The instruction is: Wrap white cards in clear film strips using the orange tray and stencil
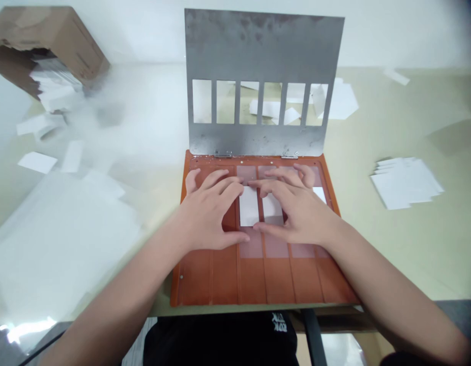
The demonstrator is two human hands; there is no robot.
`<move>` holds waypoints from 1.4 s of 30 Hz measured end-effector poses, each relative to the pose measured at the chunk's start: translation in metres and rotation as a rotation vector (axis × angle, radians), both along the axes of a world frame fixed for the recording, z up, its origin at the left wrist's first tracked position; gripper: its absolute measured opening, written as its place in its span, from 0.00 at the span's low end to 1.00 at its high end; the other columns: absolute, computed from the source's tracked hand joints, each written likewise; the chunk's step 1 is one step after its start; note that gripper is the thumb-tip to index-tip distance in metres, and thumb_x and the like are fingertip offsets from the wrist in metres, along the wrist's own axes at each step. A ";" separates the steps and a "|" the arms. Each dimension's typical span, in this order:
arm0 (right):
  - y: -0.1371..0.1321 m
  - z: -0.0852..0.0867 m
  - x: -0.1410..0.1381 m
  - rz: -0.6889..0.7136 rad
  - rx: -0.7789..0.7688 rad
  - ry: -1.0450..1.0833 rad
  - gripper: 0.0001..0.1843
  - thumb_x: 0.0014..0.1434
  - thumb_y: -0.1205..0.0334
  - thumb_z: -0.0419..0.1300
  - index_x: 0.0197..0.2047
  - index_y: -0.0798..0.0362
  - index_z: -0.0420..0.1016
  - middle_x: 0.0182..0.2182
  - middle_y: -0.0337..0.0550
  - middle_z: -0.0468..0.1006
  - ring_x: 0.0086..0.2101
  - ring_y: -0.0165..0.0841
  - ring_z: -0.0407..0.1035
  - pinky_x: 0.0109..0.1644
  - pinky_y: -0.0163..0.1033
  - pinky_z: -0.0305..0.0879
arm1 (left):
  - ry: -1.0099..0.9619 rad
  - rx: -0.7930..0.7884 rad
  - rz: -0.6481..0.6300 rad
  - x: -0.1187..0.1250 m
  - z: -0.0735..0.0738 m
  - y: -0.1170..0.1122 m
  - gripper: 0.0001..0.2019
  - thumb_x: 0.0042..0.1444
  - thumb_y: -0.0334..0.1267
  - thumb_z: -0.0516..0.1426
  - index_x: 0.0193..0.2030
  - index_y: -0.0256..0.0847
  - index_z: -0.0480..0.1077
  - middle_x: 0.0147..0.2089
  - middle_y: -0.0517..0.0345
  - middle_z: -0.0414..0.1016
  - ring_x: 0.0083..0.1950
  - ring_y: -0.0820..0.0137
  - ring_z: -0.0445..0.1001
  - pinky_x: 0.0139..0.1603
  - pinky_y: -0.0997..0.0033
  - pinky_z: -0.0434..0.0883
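An orange tray [224, 279] with narrow vertical channels lies on the table. Across several channels sit pinkish translucent strips [275, 249], with a white card [249, 211] on one of them. My left hand [205, 213] is over the tray's left side, fingers spread, index fingertip at the card's upper left corner and thumb below it. From the right, my right hand [300, 208] reaches over with fingers apart, its fingertips by the card's top edge and its thumb near the lower right corner. A second white card [272, 211] lies partly under this hand; another white card [319, 194] shows beyond it.
A grey metal plate [258, 56] with several rectangular windows stands raised on hinges at the tray's back. Stacked white cards [405, 180] lie right. At left are a cardboard box [79, 46] holding white pieces, and a translucent sheet [63, 239].
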State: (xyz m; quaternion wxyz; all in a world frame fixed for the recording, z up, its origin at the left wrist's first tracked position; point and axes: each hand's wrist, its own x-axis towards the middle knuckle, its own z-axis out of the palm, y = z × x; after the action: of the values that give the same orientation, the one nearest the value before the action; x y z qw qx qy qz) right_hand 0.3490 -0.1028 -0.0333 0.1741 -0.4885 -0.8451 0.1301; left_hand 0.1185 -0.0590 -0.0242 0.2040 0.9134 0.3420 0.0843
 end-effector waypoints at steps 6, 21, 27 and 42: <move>0.000 -0.001 0.000 -0.006 0.017 -0.002 0.20 0.55 0.47 0.64 0.44 0.46 0.62 0.55 0.46 0.77 0.59 0.54 0.63 0.62 0.66 0.42 | -0.001 -0.004 0.004 0.000 0.002 0.000 0.32 0.44 0.59 0.65 0.51 0.44 0.65 0.64 0.44 0.69 0.69 0.43 0.57 0.69 0.31 0.36; -0.002 0.001 -0.001 0.002 0.010 0.008 0.21 0.55 0.45 0.64 0.45 0.46 0.63 0.57 0.48 0.75 0.61 0.54 0.60 0.63 0.67 0.40 | -0.011 0.113 -0.011 0.001 -0.001 0.001 0.12 0.60 0.43 0.54 0.48 0.47 0.74 0.62 0.52 0.73 0.67 0.47 0.61 0.67 0.32 0.43; -0.012 0.005 -0.006 0.069 -0.002 -0.078 0.44 0.42 0.28 0.65 0.53 0.49 0.63 0.66 0.56 0.62 0.65 0.61 0.50 0.65 0.71 0.36 | -0.018 0.130 -0.022 0.004 0.000 0.001 0.10 0.60 0.40 0.54 0.44 0.48 0.75 0.57 0.54 0.75 0.66 0.46 0.63 0.67 0.28 0.40; -0.008 0.001 -0.007 0.120 0.195 -0.029 0.12 0.64 0.60 0.58 0.29 0.51 0.75 0.56 0.45 0.74 0.60 0.51 0.58 0.61 0.61 0.46 | 0.068 0.071 -0.074 -0.004 0.015 0.002 0.25 0.49 0.50 0.62 0.54 0.46 0.71 0.65 0.51 0.69 0.71 0.39 0.54 0.66 0.23 0.32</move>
State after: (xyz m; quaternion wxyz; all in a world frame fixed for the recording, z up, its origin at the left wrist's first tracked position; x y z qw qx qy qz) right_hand 0.3418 -0.1107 -0.0325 0.2002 -0.4197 -0.8839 0.0504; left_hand 0.1148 -0.0574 -0.0092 0.1625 0.9344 0.3117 0.0578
